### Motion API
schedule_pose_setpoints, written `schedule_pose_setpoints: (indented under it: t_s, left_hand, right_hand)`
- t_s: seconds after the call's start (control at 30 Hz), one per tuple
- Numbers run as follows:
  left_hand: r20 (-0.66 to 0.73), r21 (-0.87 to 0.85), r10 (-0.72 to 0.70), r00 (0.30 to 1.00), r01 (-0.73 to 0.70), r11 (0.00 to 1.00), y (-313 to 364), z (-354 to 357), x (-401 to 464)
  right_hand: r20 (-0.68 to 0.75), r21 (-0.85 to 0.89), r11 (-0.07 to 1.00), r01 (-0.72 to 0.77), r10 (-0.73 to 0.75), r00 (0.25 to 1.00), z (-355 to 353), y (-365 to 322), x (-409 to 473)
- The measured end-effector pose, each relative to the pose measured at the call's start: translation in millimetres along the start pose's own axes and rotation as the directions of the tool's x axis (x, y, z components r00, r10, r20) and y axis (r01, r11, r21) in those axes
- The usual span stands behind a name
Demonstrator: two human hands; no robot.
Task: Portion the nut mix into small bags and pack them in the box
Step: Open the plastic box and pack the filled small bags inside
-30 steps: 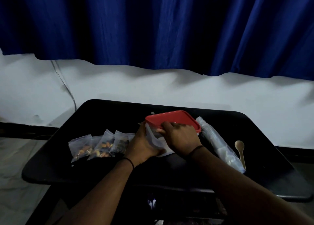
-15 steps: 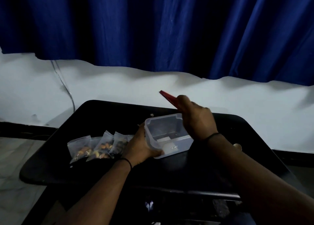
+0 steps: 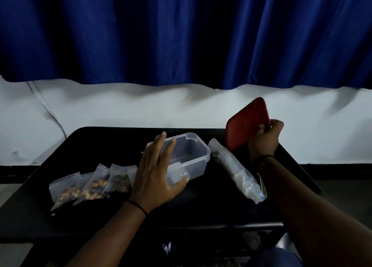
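Note:
A clear plastic box (image 3: 191, 156) stands open and looks empty in the middle of the black table (image 3: 112, 141). My left hand (image 3: 157, 176) rests against its left side, fingers straight, thumb along the front wall. My right hand (image 3: 263, 139) grips the red lid (image 3: 246, 123), held tilted up above the table's far right. Several small clear bags of nut mix (image 3: 90, 184) lie in an overlapping row left of the box. A long clear bag (image 3: 235, 170), mostly flat with a few nuts at its far end, lies right of the box.
A pale wooden spoon (image 3: 261, 183) shows partly behind my right forearm. A white wall and a dark blue curtain (image 3: 181, 35) rise behind the table. A thin cable (image 3: 50, 113) runs down the wall at left. The table's front edge is close to my body.
My right hand has lifted the red lid off the box and carried it to the right and up. My left hand has opened its fingers along the box's side.

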State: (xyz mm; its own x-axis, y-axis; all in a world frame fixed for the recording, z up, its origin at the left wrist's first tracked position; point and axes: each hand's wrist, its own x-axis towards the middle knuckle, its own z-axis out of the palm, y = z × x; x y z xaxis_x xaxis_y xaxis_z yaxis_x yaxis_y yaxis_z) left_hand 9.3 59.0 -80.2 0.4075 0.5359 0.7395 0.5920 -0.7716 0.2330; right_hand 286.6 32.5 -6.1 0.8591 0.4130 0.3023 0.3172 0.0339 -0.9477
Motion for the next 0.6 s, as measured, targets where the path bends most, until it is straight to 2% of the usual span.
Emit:
schedule_pose_setpoints:
  t_s: [0.1,0.2,0.27,0.3,0.37,0.43,0.5,0.6]
  left_hand:
    - [0.032,-0.011,0.148,0.988,-0.148,0.989,32,20,12]
    - [0.132,0.020,0.155,0.979,-0.159,0.987,52,50,20]
    - [0.180,0.045,0.149,0.972,-0.160,0.986,60,70,27]
    - [0.196,0.054,0.147,0.970,-0.160,0.986,63,77,31]
    - [0.226,0.066,0.158,0.961,-0.176,0.982,67,92,36]
    - [0.253,0.090,0.184,0.950,-0.213,0.973,71,103,37]
    - [0.271,0.127,0.194,0.943,-0.235,0.964,73,109,37]
    - [0.286,0.153,0.196,0.938,-0.246,0.957,73,111,38]
  right_hand:
    - [-0.054,0.075,0.984,-0.162,0.166,0.985,-4,26,14]
    - [-0.077,0.117,0.953,-0.280,0.290,0.954,-4,49,30]
    - [-0.083,0.016,0.930,-0.366,0.366,0.927,-3,64,47]
    - [-0.076,-0.117,0.914,-0.388,0.382,0.921,-4,71,57]
    - [-0.022,-0.443,0.829,-0.341,0.370,0.929,-10,83,72]
    - [0.073,-0.644,0.732,-0.224,0.350,0.934,-15,94,83]
    - [0.135,-0.738,0.659,-0.142,0.351,0.926,-17,103,85]
    - [0.145,-0.796,0.600,-0.081,0.318,0.937,-18,107,84]
